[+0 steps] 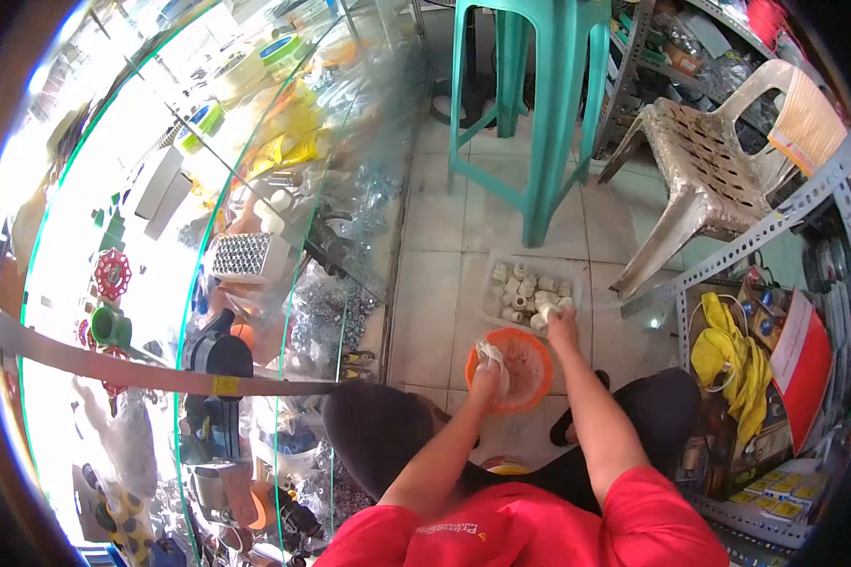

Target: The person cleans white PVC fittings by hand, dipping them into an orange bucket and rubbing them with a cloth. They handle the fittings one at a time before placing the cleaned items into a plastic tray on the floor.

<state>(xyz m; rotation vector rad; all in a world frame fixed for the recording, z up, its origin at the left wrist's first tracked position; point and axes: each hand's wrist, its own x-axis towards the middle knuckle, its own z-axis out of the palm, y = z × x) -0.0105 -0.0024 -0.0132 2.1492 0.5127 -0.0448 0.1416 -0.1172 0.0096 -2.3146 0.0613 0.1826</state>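
My left hand (485,382) is closed around a crumpled white cloth (494,365), above the left side of an orange basin (550,371). The basin holds murky, brownish water. A little further forward, my right hand (563,329) reaches the front right corner of a clear plastic tub (491,307). Its fingers are closed on a small white pipe fitting (547,311), partly hidden by the hand. Several more white pipe fittings (517,285) lie loose in the tub.
A green plastic stool (539,123) stands ahead on the tiles, with a worn plastic chair (695,165) to its right. Glass display shelves (255,255) crowd the left side. At right, a metal rack (756,250) holds a yellow cloth (728,359).
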